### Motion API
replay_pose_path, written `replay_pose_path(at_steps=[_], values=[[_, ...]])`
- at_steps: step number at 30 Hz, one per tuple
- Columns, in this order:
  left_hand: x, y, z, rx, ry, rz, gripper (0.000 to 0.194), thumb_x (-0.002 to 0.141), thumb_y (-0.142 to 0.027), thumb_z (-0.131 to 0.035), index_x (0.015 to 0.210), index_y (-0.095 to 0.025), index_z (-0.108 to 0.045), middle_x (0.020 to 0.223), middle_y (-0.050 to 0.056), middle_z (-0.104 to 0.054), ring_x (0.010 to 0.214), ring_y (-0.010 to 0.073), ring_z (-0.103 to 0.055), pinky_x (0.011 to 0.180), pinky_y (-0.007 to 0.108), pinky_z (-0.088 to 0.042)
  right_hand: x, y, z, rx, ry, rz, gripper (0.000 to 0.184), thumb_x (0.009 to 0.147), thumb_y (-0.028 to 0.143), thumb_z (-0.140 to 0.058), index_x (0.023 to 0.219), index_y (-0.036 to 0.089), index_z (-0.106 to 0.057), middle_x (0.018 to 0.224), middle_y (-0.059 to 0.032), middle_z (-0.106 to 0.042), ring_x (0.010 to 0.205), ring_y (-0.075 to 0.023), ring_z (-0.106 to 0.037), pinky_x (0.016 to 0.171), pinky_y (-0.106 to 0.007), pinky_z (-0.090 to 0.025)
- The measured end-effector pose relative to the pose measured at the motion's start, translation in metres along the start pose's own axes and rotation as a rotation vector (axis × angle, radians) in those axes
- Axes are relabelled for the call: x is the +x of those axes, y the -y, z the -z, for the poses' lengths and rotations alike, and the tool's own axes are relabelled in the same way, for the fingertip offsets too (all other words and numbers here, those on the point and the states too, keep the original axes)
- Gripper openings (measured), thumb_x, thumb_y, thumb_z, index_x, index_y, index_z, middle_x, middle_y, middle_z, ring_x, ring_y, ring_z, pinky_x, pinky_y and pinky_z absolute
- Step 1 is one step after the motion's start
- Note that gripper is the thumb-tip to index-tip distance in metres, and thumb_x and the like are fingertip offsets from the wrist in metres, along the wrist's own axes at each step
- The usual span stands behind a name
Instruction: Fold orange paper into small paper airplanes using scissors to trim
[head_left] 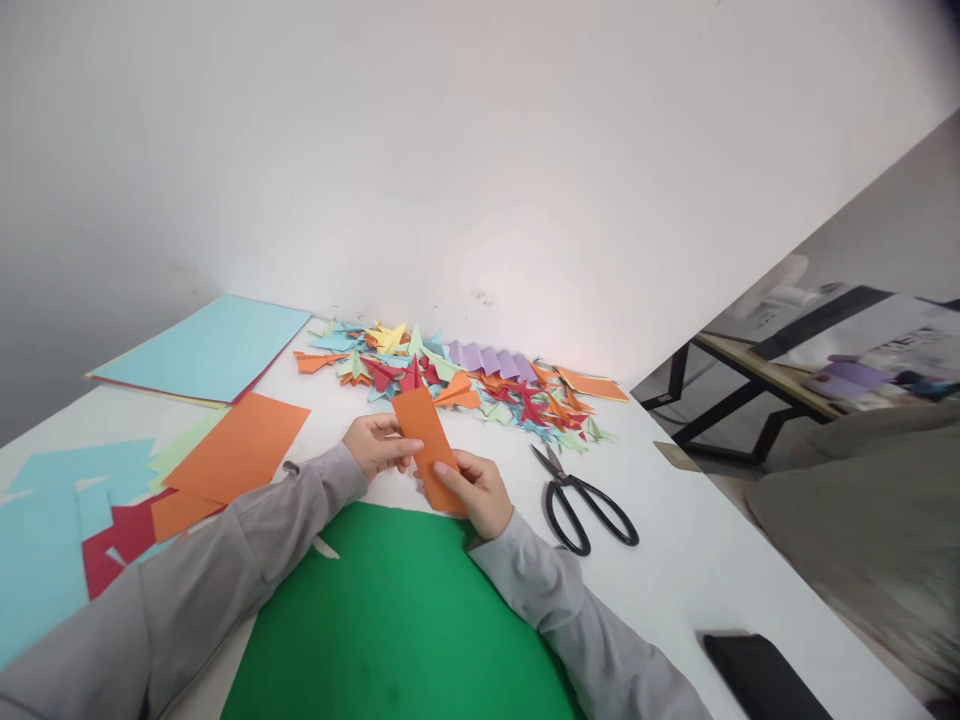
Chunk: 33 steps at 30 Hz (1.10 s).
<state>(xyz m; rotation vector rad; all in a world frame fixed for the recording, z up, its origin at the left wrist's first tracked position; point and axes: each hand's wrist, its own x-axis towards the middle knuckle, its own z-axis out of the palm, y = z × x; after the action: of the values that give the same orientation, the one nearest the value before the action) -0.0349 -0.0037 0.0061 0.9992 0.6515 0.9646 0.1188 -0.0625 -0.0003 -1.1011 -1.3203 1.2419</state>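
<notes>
Both hands hold an orange strip of paper [429, 440] above the white table, just beyond the green sheet [405, 610]. My left hand [379, 445] pinches its left edge with the thumb across the front. On the lower right part, my right hand [480, 490] grips it, thumb on top and fingers behind. The strip is tilted, its top leaning left. Behind it spreads a pile of folded paper shapes [412, 375] in orange, red, green, blue and yellow. To the right of my right hand lie black-handled scissors [581, 500], blades apart.
Light blue sheets [217, 345] are stacked at the back left. Orange paper [232, 450] and blue and red scraps lie left. A purple pleated paper [491, 360] and an orange stack [592, 385] sit by the wall. A black flat object [761, 675] lies front right.
</notes>
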Motion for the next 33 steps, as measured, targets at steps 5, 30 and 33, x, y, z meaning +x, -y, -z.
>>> replay_pose_path(at_steps=[5, 30, 33], values=[[-0.001, 0.001, -0.002, 0.088, 0.009, 0.06, 0.038, 0.042, -0.036, -0.082, 0.06, -0.009, -0.061, 0.039, 0.001, -0.056, 0.033, 0.0109, -0.05, 0.034, 0.022, -0.041, 0.006, -0.005, 0.007, 0.137, -0.166, -0.025, 0.033, 0.063, 0.049, -0.067, 0.066, 0.016, -0.067, 0.058, -0.0007, -0.063, 0.051, -0.0121, -0.053, 0.05, -0.024, -0.041], [-0.007, 0.002, -0.021, 0.022, -0.228, 0.085, 0.03, 0.036, -0.019, -0.082, 0.056, -0.006, -0.064, 0.042, 0.004, -0.058, 0.037, 0.0131, -0.052, 0.031, 0.022, -0.039, 0.008, -0.006, 0.004, 0.067, -0.267, 0.017, 0.019, 0.058, 0.032, -0.074, 0.055, 0.015, -0.066, 0.051, -0.0008, -0.063, 0.043, -0.0097, -0.051, 0.047, -0.023, -0.042], [-0.005, 0.006, -0.018, 0.095, -0.25, 0.072, 0.025, 0.041, -0.02, -0.08, 0.055, -0.007, -0.063, 0.039, 0.003, -0.056, 0.033, 0.0119, -0.05, 0.031, 0.022, -0.038, 0.008, -0.004, 0.003, 0.052, -0.266, 0.001, 0.019, 0.058, 0.031, -0.074, 0.055, 0.015, -0.066, 0.049, -0.0007, -0.063, 0.043, -0.0095, -0.051, 0.046, -0.022, -0.042]])
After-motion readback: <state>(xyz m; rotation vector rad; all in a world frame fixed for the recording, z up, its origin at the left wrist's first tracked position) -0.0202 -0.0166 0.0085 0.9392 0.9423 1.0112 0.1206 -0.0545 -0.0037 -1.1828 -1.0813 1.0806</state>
